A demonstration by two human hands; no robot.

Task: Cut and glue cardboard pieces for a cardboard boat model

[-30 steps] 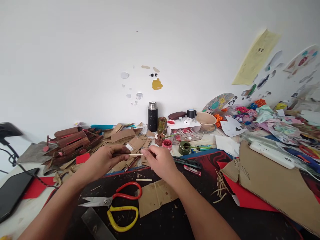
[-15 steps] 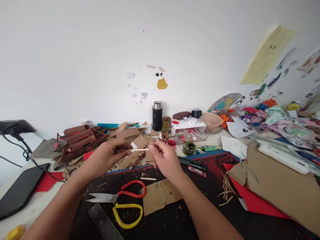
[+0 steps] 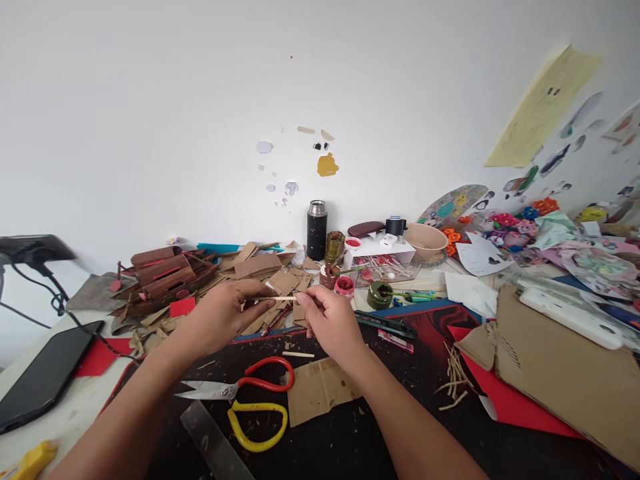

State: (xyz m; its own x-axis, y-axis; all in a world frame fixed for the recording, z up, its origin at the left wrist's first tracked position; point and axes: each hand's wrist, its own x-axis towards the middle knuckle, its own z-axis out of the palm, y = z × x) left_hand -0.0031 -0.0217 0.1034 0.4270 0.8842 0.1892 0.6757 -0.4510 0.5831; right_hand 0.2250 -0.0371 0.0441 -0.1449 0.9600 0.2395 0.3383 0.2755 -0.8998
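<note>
A thin pale stick (image 3: pixel 284 299) runs level between my two hands above the dark mat. My left hand (image 3: pixel 231 315) pinches one end between thumb and fingers. At the other end, my right hand (image 3: pixel 327 317) is closed on it with thumb and forefinger. Beneath them a short pale stick piece (image 3: pixel 299 355) lies on the mat beside a flat piece of cardboard (image 3: pixel 320 393). Scissors (image 3: pixel 235 392) with one red and one yellow handle lie partly open near my left forearm, next to a metal ruler-like strip (image 3: pixel 213 440).
Cardboard scraps (image 3: pixel 257 267) and a brown cardboard model (image 3: pixel 163 273) fill the back left. A black flask (image 3: pixel 317 230), paint jars (image 3: pixel 380 295) and a beige bowl (image 3: pixel 425 241) stand along the wall. A large cardboard sheet (image 3: pixel 565 373) lies right, a black phone (image 3: pixel 47 373) left.
My left hand has slid right along the stick, closer to my right hand, so less of the stick shows between them. The view has shifted slightly.
</note>
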